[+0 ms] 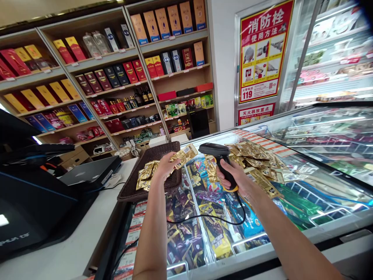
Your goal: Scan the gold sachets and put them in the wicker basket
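Note:
My left hand (pixel 166 166) is closed on a gold foil packet (pixel 186 153), held over the right edge of a brown woven basket (pixel 131 190). More gold packets (pixel 147 175) lie inside that basket. In my right hand (pixel 233 175) is a black barcode scanner (pixel 214 149) with a yellow base, its head turned toward the held packet. From the scanner's grip a black cable (pixel 204 217) loops down across the freezer glass. Behind and right of my right hand, a pile of gold packets (pixel 259 155) is spread over the glass.
The chest freezer (pixel 262 245) holds colourful ice cream packs under its glass. To the left stand a dark register screen (pixel 32 202) and a black device (pixel 90 171) on a white counter (pixel 75 241). Shelves (pixel 113 54) with boxes line the back wall.

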### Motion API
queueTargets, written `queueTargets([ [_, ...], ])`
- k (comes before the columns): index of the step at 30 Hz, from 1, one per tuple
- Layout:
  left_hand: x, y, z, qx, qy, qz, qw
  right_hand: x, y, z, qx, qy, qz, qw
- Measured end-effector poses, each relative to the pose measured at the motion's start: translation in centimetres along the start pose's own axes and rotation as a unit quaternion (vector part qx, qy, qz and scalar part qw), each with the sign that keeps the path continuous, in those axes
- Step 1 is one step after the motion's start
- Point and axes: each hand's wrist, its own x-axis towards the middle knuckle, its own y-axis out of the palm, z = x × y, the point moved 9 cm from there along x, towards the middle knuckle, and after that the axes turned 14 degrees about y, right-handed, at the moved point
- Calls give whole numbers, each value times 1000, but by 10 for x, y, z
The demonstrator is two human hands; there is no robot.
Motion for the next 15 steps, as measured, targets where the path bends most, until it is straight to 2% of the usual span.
queueTargets([
  [15,1,3,1,25,4,6,1000,5,-2,-13,0,37,23,999],
])
